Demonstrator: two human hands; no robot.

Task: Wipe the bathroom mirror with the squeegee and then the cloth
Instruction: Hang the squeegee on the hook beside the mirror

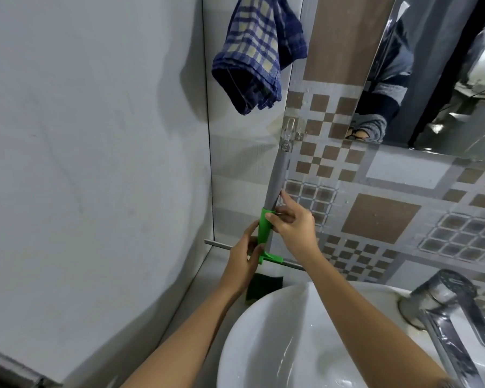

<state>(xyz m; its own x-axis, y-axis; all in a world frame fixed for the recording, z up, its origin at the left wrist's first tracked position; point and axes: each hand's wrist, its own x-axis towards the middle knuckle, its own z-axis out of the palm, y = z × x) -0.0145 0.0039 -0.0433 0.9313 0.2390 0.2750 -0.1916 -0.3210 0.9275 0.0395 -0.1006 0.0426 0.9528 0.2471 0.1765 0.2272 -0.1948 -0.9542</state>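
In the head view, the squeegee (pixel 266 222) hangs on the tiled wall from a small hook (pixel 290 127), below and to the left of the mirror (pixel 437 65). Its long axis runs almost vertical, with a small tilt: the grey handle goes up to the hook, the green neck is lower, and the blade bar lies across at the bottom, nearly horizontal, just above the table edge beside the sink (pixel 277 340).

The left hand (pixel 247 256) is at the low end. Its fingers wrap around the green neck from the left side, just above the blade bar, so they are closed on the squeegee. The right hand (pixel 291 228) comes from the right side and is a little higher. Its thumb and curled fingers press on the top of the green part, and the forefinger points up along the grey handle, touching it. So both hands are already on the tool, one on each side of the axis.

The hook is straight above both hands, along the handle. I judge that the next move must lift the tool upward along this axis to free it, then carry it right and up to the mirror.

The cloth (pixel 259 51) hangs higher on the wall, above the hook and well apart from both hands.
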